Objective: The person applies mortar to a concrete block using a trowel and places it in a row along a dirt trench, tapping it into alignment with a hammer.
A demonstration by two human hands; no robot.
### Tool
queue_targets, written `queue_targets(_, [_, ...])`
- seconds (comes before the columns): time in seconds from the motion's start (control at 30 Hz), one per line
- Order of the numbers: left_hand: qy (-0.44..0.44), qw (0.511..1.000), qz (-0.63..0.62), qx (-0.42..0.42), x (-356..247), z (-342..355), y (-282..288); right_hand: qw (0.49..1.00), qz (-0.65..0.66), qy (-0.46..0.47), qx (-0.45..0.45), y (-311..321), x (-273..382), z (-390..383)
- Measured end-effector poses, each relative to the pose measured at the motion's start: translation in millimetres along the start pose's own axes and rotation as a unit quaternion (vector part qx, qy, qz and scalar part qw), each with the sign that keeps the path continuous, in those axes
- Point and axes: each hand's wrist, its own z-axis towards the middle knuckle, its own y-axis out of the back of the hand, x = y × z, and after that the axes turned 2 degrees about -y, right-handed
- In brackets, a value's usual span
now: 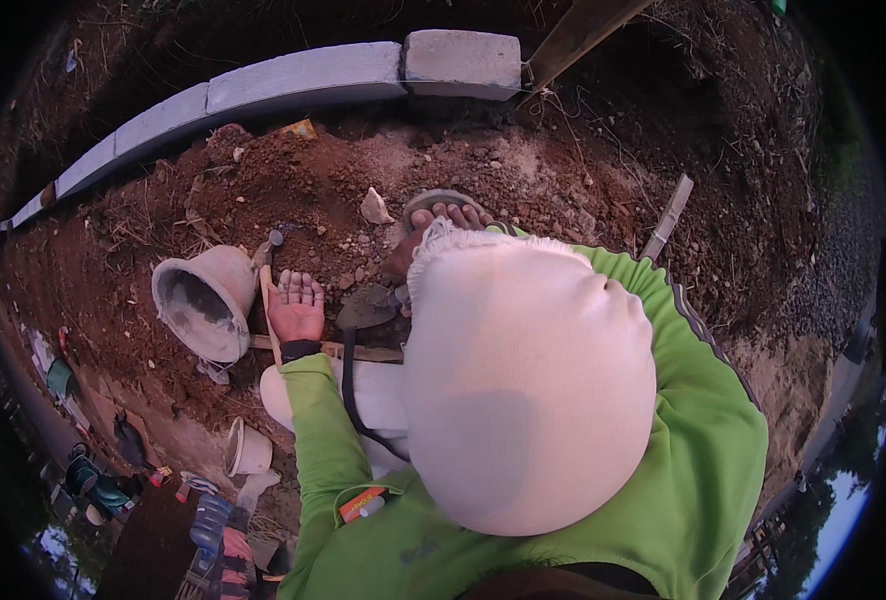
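Observation:
My left hand (297, 306) lies palm up with its fingers slightly curled and apart, beside a wooden handle (267, 285) below a small hammer-like metal head (275, 238). Left of it, a grey-stained bucket (203, 300) leans over with its mouth facing left. A trowel blade (367, 307) rests on the soil to the right of that hand. My raised knee in white trousers (533, 390) fills the middle, and my sandalled foot (450, 215) shows past the frayed hem. Round the knee reaches my right sleeve (708, 380); the right hand is hidden behind the leg.
A low row of pale blocks (303, 78) curves across the far side, ending by a wooden post (578, 45). A wooden stake (668, 217) stands at right. A stone (375, 207) lies ahead; a smaller bucket (251, 449) and clear bottle (210, 522) are lower left.

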Motion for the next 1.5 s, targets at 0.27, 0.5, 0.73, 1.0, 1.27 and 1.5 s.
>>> queue_targets(0.27, [-0.279, 0.895, 0.345, 0.045, -21.7, -31.2, -22.9, 0.996, -0.055, 0.070, 0.031, 6.2, -12.8, -7.3])
queue_targets(0.5, [-0.463, 0.489, 0.739, -0.005, -39.9, -62.8, 27.4, 0.985, 0.061, 0.143, -0.073, 104.0, -29.0, -89.0])
queue_targets(0.73, [-0.331, 0.607, 0.720, -0.063, -34.8, -71.7, 36.6, 0.966, -0.144, -0.106, -0.188, 147.1, -40.9, -123.5])
queue_targets(1.0, [-0.162, 0.901, 0.390, -0.095, -94.1, -66.8, 57.3, 0.951, 0.016, -0.120, -0.285, 112.2, -39.8, -106.9])
queue_targets(1.27, [-0.133, 0.690, 0.710, -0.040, -79.7, -45.7, 48.7, 0.950, 0.233, -0.083, -0.190, 114.4, -2.2, -41.8])
queue_targets(1.5, [-0.029, 0.680, 0.733, -0.001, -0.8, -7.8, 49.9, 0.982, 0.171, 0.044, -0.074, 98.4, 50.4, 48.6])
